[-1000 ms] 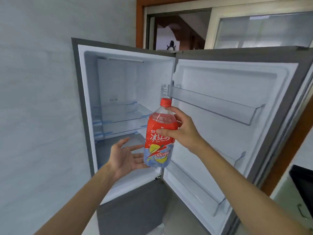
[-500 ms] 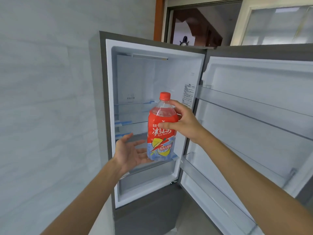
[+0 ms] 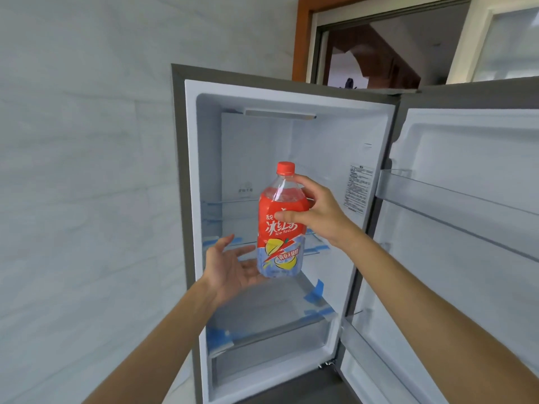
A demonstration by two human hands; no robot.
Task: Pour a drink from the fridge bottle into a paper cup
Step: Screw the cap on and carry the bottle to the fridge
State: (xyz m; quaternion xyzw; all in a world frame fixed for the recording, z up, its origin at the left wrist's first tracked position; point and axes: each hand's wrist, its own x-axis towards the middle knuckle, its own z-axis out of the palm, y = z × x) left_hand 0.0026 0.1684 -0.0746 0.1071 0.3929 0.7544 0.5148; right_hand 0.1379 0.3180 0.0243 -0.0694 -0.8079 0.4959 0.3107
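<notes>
Red-capped ice tea bottle (image 3: 280, 225) hangs upright in front of the open fridge (image 3: 291, 176), long axis vertical, cap (image 3: 285, 168) at 12 o'clock and the clear base at 6. R hand (image 3: 316, 212) has it: fingers clamped round the upper body from the 3 o'clock side, thumb across the red label, index up near the shoulder just under the neck. L hand (image 3: 233, 265) sits at about 7 o'clock from the bottle, palm up, fingers spread apart and loose, fingertips right at or just under the base; can't tell if skin actually touches plastic there. So weight looks to be w/ the R hand, L only cupping below. Cap on, liquid line up in the shoulder, so bottle reads nearly full and probably heavy for a one-hand grip that high. Shelves (image 3: 262, 310) behind look bare, blue tape at the corners; fridge door (image 3: 466, 228) swung open at 3 o'clock. No paper cup in view, so pouring is some way off. Next move likely turns on the base dropping into the L palm, since that hand is nearer the low end, freeing the R to go up to the cap.
</notes>
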